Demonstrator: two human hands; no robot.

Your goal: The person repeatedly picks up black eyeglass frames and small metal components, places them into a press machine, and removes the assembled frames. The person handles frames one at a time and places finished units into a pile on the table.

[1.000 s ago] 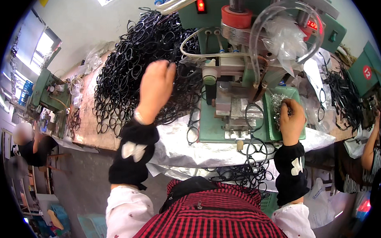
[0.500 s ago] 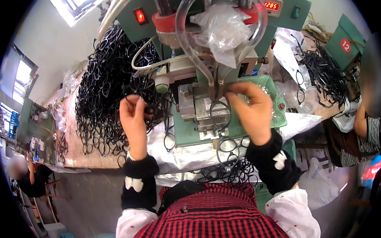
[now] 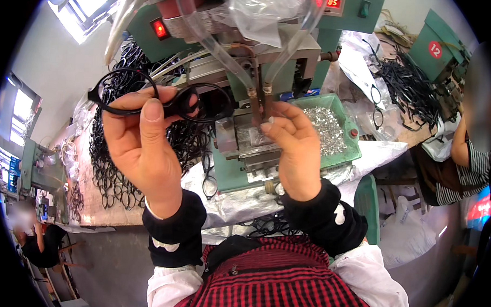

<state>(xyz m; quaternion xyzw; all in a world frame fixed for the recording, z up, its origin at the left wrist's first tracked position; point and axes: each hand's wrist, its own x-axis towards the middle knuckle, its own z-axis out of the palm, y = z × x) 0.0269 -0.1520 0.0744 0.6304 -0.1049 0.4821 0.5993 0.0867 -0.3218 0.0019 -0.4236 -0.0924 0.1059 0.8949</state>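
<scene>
A black eyeglass frame (image 3: 225, 113) is raised in front of the machine's left side, and my left hand (image 3: 143, 144) is closed on it near the bridge. My right hand (image 3: 298, 147) is at the metal fixture (image 3: 256, 163) of a green bench machine. Its thumb and forefinger are pinched together beside the brown tips (image 3: 256, 108) under two clear tubes. Whatever those fingers hold, if anything, is hidden. Below my left hand spreads a big heap of black eyeglass frames (image 3: 107, 167). One separate frame (image 3: 209, 186) lies by the machine base.
A green tray (image 3: 357, 151) of shiny metal bits stands right of the fixture. More frames (image 3: 270, 226) lie at the table's near edge. Farther right are a pile of dark strips (image 3: 404, 86), another frame (image 3: 377, 119) and a co-worker in a striped sleeve (image 3: 453, 179).
My left hand has come up from the heap, now holding an eyeglass frame. My right hand has moved in to the fixture, where a frame hung before; that frame no longer shows there.
</scene>
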